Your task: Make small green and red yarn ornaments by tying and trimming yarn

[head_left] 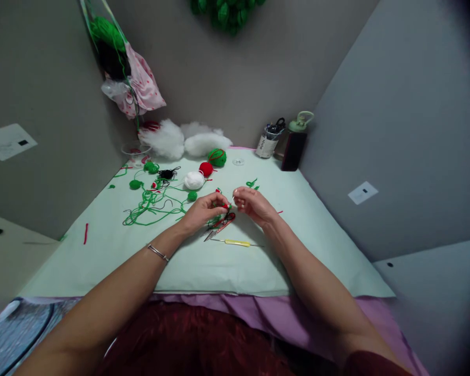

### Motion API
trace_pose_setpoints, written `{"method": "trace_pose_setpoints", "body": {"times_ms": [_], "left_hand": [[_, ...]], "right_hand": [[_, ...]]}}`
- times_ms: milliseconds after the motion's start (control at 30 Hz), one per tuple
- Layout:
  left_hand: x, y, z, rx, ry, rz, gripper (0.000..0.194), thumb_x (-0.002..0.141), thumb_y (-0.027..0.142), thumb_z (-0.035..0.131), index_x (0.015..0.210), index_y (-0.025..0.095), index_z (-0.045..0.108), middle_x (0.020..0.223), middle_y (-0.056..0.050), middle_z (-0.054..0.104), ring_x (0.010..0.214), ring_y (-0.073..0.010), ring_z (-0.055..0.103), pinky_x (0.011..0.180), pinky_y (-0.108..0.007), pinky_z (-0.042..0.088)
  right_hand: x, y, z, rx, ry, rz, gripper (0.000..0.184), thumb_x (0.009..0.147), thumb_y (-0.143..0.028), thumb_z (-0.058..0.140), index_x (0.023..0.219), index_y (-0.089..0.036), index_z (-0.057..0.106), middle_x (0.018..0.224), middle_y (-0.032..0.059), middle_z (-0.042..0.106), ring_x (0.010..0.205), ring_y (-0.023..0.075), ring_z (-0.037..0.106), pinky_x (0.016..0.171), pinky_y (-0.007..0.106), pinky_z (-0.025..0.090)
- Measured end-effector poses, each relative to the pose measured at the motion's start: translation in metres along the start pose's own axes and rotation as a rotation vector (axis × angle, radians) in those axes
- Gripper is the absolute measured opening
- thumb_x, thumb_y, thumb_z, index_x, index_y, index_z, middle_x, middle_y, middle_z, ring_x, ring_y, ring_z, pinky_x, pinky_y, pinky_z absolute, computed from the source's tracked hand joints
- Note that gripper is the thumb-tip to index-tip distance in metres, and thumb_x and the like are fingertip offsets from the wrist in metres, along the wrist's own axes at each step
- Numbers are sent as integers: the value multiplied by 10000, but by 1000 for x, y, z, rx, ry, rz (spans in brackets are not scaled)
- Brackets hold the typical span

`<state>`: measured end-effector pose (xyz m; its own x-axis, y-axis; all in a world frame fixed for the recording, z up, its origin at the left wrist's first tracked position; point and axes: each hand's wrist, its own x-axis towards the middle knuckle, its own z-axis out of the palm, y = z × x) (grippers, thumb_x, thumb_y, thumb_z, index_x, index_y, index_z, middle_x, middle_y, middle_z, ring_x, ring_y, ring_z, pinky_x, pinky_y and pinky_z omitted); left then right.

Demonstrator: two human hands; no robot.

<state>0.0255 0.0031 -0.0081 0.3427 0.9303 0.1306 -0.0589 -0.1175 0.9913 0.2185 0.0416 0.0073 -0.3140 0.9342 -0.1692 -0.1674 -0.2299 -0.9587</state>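
Note:
My left hand (204,210) is closed in a pinch on a small red and green yarn piece (225,207). Close beside it, my right hand (255,204) has its fingers pinched on a thin white strand (233,199) that reaches toward the piece; whether a needle is there is too small to tell. Just below the hands lie red-handled scissors (220,226) with dark yarn by the handles. Nearer to me is a crochet hook (237,243) with a yellow grip. A white yarn ball (194,180) and a red yarn ball (206,169) sit beyond my left hand.
Tangled green yarn (152,206) spreads left on the pale tabletop (329,256). White stuffing (164,140) lies along the back wall. A pen cup (267,142), a dark phone (294,151) and a green-lidded bottle (300,122) stand back right. A pink bag (144,83) hangs left.

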Motion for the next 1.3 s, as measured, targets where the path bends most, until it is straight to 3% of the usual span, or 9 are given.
{"method": "trace_pose_setpoints", "body": {"times_ms": [167, 367, 500, 567, 733, 867, 933, 1067, 1300], "left_hand": [[-3, 4, 1, -180, -47, -98, 222, 778, 310, 741, 897, 197, 592, 945, -68, 716, 865, -192, 672, 753, -330, 516], [-3, 9, -7, -336, -113, -143, 278, 766, 356, 780, 888, 213, 575, 909, -61, 695, 830, -186, 650, 752, -347, 518], [-3, 9, -11, -339, -131, -133, 251, 788, 355, 765, 913, 215, 597, 930, -71, 696, 850, -192, 652, 792, -371, 520], [-3, 10, -10, -327, -128, -112, 233, 789, 344, 762, 908, 210, 612, 932, -74, 690, 880, -198, 655, 840, -388, 518], [-1, 10, -7, -275, -62, -111, 177, 748, 275, 761, 858, 201, 643, 876, -45, 649, 822, -176, 630, 823, -375, 508], [1, 6, -8, -280, -14, -124, 171, 729, 253, 765, 846, 187, 659, 854, -13, 609, 778, -135, 581, 815, -329, 481], [2, 2, -9, -296, -14, -132, 195, 729, 264, 775, 863, 179, 662, 855, -5, 604, 778, -122, 568, 822, -313, 468], [4, -2, -10, -303, -12, -145, 262, 716, 293, 805, 888, 167, 653, 847, 6, 603, 777, -118, 568, 821, -302, 452], [3, 0, -8, -300, 7, -176, 261, 691, 286, 828, 872, 183, 670, 857, 5, 609, 779, -120, 573, 834, -315, 451]], "right_hand": [[14, -16, -39, 180, 257, -43, 238, 730, -302, 745, 762, -212, 527, 747, 22, 635, 683, 137, 599, 515, 221, 479], [16, -30, -96, 115, 567, -152, 266, 920, -202, 611, 693, -193, 473, 612, -53, 446, 451, 36, 296, 408, 174, 303], [15, -28, -116, 11, 818, -247, 162, 994, -272, 555, 1021, -130, 628, 949, 61, 646, 701, 92, 586, 639, 242, 529], [14, -28, -114, -64, 873, -336, 274, 1006, -273, 524, 1256, -171, 571, 1010, 55, 658, 752, 106, 588, 676, 254, 519], [6, -25, -67, -276, 506, -397, 224, 878, -233, 625, 1071, -152, 703, 651, -17, 594, 499, 71, 327, 476, 249, 267], [-10, -15, -18, -463, -56, -297, 272, 844, -361, 678, 1037, -188, 757, 777, 0, 630, 555, 76, 392, 519, 244, 309], [-16, -9, -2, -587, -196, -332, 257, 850, -344, 671, 1043, -197, 755, 871, 14, 650, 627, 91, 451, 583, 250, 361], [-14, 0, 6, -800, -105, -496, 101, 835, -255, 662, 837, -180, 731, 807, 7, 623, 637, 102, 458, 617, 258, 365], [5, 6, -23, -1016, 100, -537, 79, 837, -216, 650, 787, -194, 707, 794, 10, 671, 681, 131, 532, 672, 271, 387]]}}
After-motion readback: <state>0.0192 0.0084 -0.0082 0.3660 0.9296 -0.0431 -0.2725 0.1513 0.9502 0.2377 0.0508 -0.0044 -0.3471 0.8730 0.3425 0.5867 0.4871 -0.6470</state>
